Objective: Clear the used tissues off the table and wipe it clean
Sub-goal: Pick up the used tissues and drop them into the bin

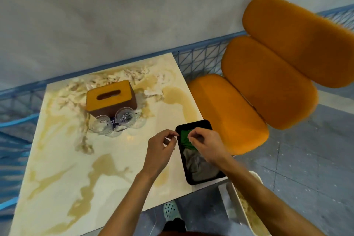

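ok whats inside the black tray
A green cloth at the far end of the tray, a grey cloth nearer. The right hand covers part of both; anything beneath them is hidden.

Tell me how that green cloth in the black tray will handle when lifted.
Probably floppy: the green cloth lies crumpled in the black tray, so it should drape and unfold. Likely light, since it looks thin. It may drag the grey cloth lying against it.
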A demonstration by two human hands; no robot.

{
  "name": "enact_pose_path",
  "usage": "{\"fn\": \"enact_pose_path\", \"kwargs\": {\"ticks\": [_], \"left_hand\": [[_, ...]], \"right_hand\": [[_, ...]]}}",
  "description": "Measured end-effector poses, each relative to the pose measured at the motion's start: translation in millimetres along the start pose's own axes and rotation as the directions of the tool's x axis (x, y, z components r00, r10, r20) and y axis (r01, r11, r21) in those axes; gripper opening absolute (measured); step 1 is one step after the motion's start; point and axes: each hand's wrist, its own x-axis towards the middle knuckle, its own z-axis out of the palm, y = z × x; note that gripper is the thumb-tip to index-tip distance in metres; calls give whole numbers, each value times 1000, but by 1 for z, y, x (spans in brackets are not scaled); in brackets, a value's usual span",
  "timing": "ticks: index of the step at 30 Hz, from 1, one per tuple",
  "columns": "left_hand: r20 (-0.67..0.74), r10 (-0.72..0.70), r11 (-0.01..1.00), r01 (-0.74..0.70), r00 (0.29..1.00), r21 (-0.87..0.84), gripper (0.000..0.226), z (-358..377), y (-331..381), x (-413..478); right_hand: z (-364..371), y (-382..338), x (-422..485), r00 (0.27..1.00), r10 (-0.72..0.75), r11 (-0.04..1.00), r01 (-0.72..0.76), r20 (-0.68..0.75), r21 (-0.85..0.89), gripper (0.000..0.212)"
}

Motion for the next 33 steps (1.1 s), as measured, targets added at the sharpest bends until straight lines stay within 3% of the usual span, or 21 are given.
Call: {"fn": "enact_pose_path", "kwargs": {"ticks": [6, 12, 24, 30, 33], "left_hand": [[32, -13, 999, 12, 999, 49, 20, -52, -26, 57], [151, 31, 966, -68, 988, 249, 17, -83, -53, 119], [175, 14, 890, -92, 985, 447, 21, -99, -83, 249], [280, -89, 786, -106, 956, 610, 21, -92, -101, 314], [323, -145, 709, -129, 935, 694, 34, -85, -106, 343]], "right_hand": [[26, -32, 71, 1000, 17, 998, -17, 14, -56, 10], [44, -45, 130, 999, -33, 989, 33, 7, -142, 12], [66, -22, 238, 993, 48, 974, -22, 110, -226, 13], [90, -4, 295, 970, 121, 952, -54, 209, -301, 22], [99, 3, 322, 967, 119, 922, -22, 226, -388, 32]]}}
